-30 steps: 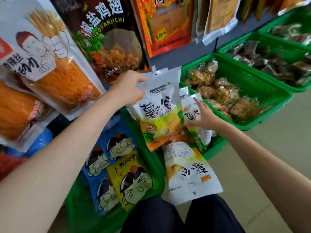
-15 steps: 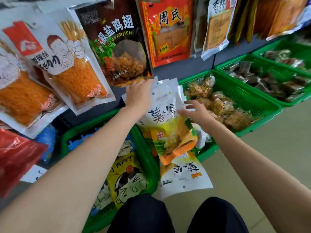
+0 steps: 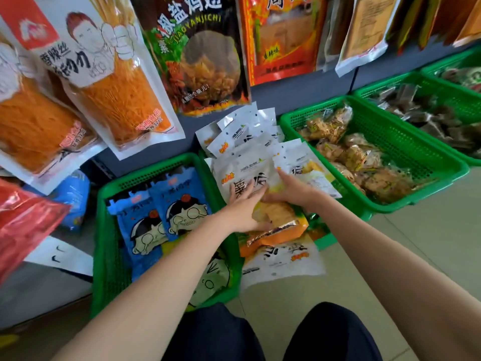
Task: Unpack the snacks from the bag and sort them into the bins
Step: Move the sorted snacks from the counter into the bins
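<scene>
A stack of white-and-yellow snack packs (image 3: 250, 142) fills the middle green bin (image 3: 326, 242), leaning back against the shelf wall. My left hand (image 3: 243, 207) lies flat on the front pack (image 3: 276, 217), fingers spread and straight. My right hand (image 3: 292, 191) presses on the same pack from the right, fingers stretched towards the left hand. Neither hand grips anything. One more white pack (image 3: 283, 259) hangs over the bin's front edge onto the floor.
The left green bin (image 3: 145, 170) holds blue and yellow cartoon-face packs (image 3: 166, 217). The right green bin (image 3: 421, 162) holds brown wrapped snacks (image 3: 351, 155); another bin (image 3: 468, 105) with dark packets lies beyond it. Large hanging bags (image 3: 197, 48) cover the wall above. My knees are below.
Both hands came down from the tops of the upright packs and now press flat on the front pack, which lies lower in the middle bin.
</scene>
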